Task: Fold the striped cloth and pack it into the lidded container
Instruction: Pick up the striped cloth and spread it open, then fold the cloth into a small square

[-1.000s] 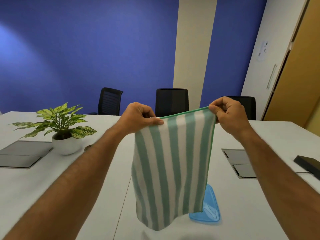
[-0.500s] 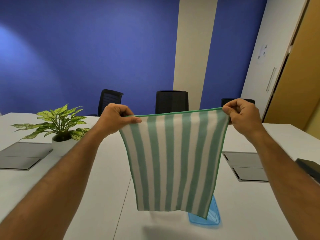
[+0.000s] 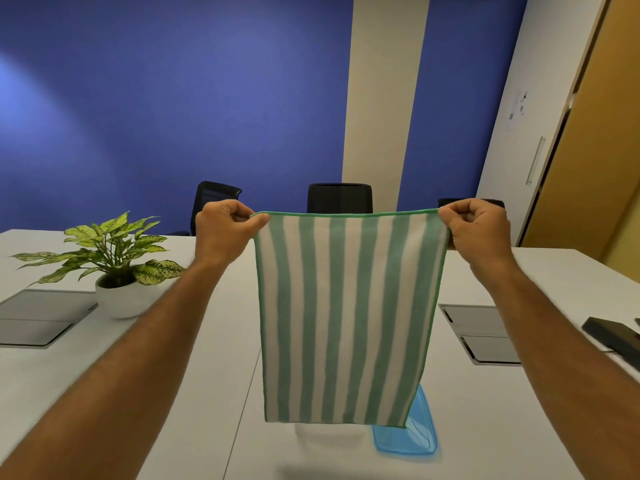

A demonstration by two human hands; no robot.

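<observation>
The green-and-white striped cloth (image 3: 348,317) hangs flat and fully spread in the air above the white table (image 3: 207,393). My left hand (image 3: 227,226) pinches its top left corner and my right hand (image 3: 476,226) pinches its top right corner, so the top edge is stretched taut. A blue translucent lid (image 3: 412,434) lies on the table below and behind the cloth's lower right corner. A pale clear container (image 3: 322,434) shows faintly just under the cloth's bottom edge; most of it is hidden.
A potted plant in a white bowl (image 3: 117,268) stands on the left. Grey flip panels are set into the table at left (image 3: 38,317) and right (image 3: 485,334). A dark flat device (image 3: 613,337) lies at far right. Black chairs (image 3: 339,199) line the far side.
My hands have moved apart and slightly up, spreading the cloth from a narrow, bunched drape to a flat, taut sheet. Its bottom edge has lifted off the table.
</observation>
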